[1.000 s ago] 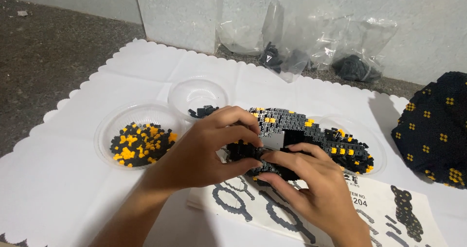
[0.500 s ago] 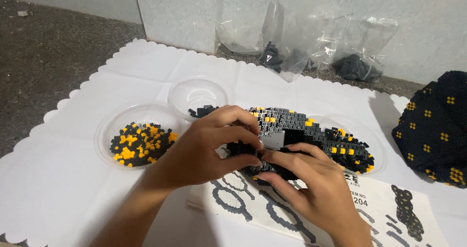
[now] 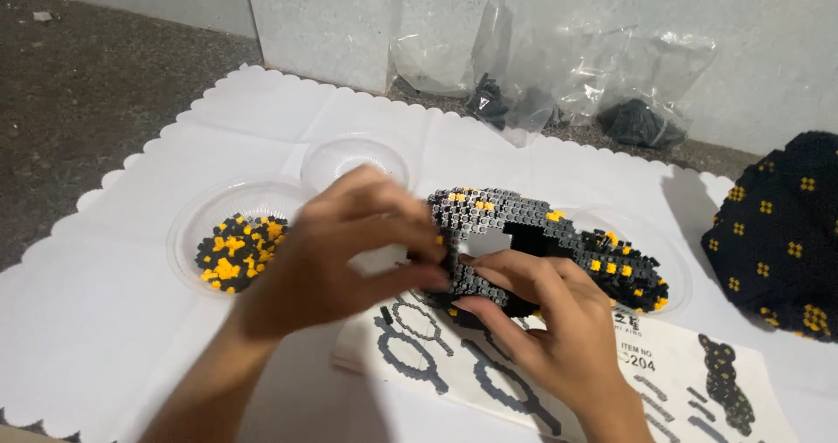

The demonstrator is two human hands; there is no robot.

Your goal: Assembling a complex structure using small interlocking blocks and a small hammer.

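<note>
Both hands work on a grey, black and yellow brick-built piece (image 3: 524,233) that sits at the centre of the white scalloped sheet (image 3: 262,120), partly over a clear shallow dish (image 3: 668,264) at 3 o'clock. The left hand (image 3: 340,251) curls over the piece's near end from 9 o'clock, fingers closed down on it, though motion blur hides exactly what the fingertips pinch. The right hand (image 3: 541,321) comes up from 5 o'clock, fingers narrow, gripping the lower edge of the same piece.

At 9 o'clock a clear dish (image 3: 188,233) holds loose black and yellow bricks (image 3: 236,251); an empty-looking clear bowl (image 3: 353,155) stands just behind it at 11 o'clock. The printed instruction sheet (image 3: 489,373) lies at 6 o'clock under the hands. Clear bags with dark parts (image 3: 559,85) lean against the wall at 12 o'clock, and a black rounded brick form with yellow dots (image 3: 781,233) stands at 3 o'clock, well apart.

To press small bricks well here, I judge that one hand should brace the underside while the other pushes straight down, so the thin curved wall does not flex or split. Keeping the piece low over the sheet would let any brick that pops off land nearby.
</note>
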